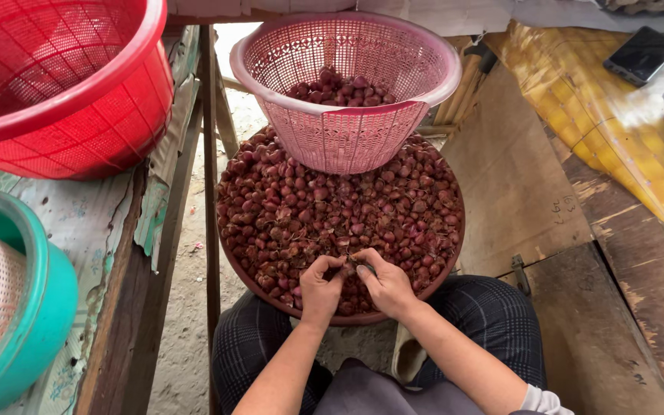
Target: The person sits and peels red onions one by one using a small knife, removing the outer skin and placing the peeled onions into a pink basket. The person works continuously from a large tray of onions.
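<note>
A single shallot (346, 267) is pinched between the fingertips of the left hand (320, 290) and the right hand (385, 286), both closed narrowly on it, just above the near edge of the wide round tray (249, 282) heaped with shallots. A pink basket (347, 134) with a few shallots inside is set on the heap, within easy reach

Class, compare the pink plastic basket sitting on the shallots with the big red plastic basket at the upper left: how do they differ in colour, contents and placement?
The pink slotted plastic basket is pale pink; the big red plastic mesh basket is bright red. The pink basket holds a small heap of shallots; the red basket looks empty. The pink basket sits on the shallot pile in the round brown tray; the red basket rests on the wooden bench. Both are round and perforated.
</note>
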A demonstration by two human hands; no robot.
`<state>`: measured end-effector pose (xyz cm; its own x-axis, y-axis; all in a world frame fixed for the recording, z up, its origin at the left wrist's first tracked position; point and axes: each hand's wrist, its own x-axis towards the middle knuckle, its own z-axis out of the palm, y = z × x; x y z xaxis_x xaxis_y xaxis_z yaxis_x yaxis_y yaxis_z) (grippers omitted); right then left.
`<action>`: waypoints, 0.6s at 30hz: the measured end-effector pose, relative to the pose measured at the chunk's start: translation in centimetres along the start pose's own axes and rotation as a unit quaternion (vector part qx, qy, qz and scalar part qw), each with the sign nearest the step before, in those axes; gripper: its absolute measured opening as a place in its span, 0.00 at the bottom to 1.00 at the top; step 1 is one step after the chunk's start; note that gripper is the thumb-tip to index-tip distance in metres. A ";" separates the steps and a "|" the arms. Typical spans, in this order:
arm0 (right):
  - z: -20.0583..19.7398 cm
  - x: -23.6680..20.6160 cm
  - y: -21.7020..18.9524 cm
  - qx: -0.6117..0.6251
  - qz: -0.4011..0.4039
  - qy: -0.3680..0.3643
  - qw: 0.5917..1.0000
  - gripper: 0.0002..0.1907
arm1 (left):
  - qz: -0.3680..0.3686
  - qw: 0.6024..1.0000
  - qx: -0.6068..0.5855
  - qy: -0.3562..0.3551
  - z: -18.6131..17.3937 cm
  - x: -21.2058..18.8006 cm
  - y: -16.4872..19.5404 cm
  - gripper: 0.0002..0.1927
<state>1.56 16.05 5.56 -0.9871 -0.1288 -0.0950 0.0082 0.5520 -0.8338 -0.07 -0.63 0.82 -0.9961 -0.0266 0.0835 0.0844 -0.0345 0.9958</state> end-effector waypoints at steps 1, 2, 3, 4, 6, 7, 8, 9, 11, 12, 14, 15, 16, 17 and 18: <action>0.1 0.2 0.2 0.004 0.026 -0.007 1.000 0.18 | 0.005 1.000 0.008 -0.002 0.1 0.0 0.1 0.04; 0.2 0.2 0.5 0.008 0.055 -0.016 0.998 0.18 | 0.007 1.000 0.017 -0.005 0.2 -0.2 0.1 0.04; 0.3 0.3 0.8 0.024 0.041 -0.006 0.999 0.17 | 0.034 0.999 0.023 -0.021 0.3 -0.4 0.1 0.05; 0.4 0.5 1.1 0.038 0.026 0.004 0.999 0.16 | 0.061 0.997 0.028 -0.037 0.5 -0.6 0.2 0.05; 0.3 0.9 1.5 0.100 0.035 0.001 0.994 0.17 | 0.059 0.997 0.016 -0.053 0.6 -1.0 0.3 0.05; -0.1 1.2 1.6 0.147 0.053 -0.010 0.988 0.18 | 0.033 0.998 -0.002 -0.052 0.6 -0.9 0.5 0.04; -0.5 1.5 1.7 0.194 0.072 -0.022 0.978 0.20 | 0.007 0.998 -0.020 -0.051 0.7 -0.8 0.6 0.03; -1.2 1.8 1.8 0.180 0.107 -0.013 0.978 0.21 | -0.017 0.998 -0.030 -0.049 0.3 -0.5 0.7 0.04; -2.5 2.2 1.8 0.148 0.175 0.002 0.973 0.24 | -0.063 0.996 -0.054 -0.040 -0.2 0.0 0.8 0.05; -2.8 2.2 1.7 0.116 0.140 0.006 0.983 0.25 | -0.103 0.990 -0.089 -0.040 -0.4 0.3 0.7 0.05; -3.0 1.7 1.8 0.050 0.072 0.014 0.996 0.26 | -0.183 0.969 -0.159 -0.043 -0.3 0.4 0.3 0.04; -2.6 1.4 1.8 0.083 0.019 -0.004 0.996 0.26 | -0.168 0.972 -0.152 -0.056 -0.2 0.3 -0.1 0.03; -1.9 1.2 1.8 0.117 -0.033 -0.021 0.992 0.25 | -0.153 0.975 -0.143 -0.070 0.0 0.2 -0.6 0.02; -1.5 1.1 1.9 0.151 -0.087 -0.039 0.984 0.25 | -0.137 0.978 -0.134 -0.082 -0.1 0.1 -1.0 0.02; -1.0 0.9 2.1 0.140 -0.078 -0.039 0.986 0.24 | -0.148 0.976 -0.136 -0.081 -0.1 -0.1 -1.5 0.02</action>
<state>0.52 17.92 4.30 -0.9645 -0.2637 0.0136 -0.0882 0.2729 -0.9580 -0.08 -0.70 -0.71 -0.9666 0.1820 -0.1805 -0.2271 -0.2814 0.9323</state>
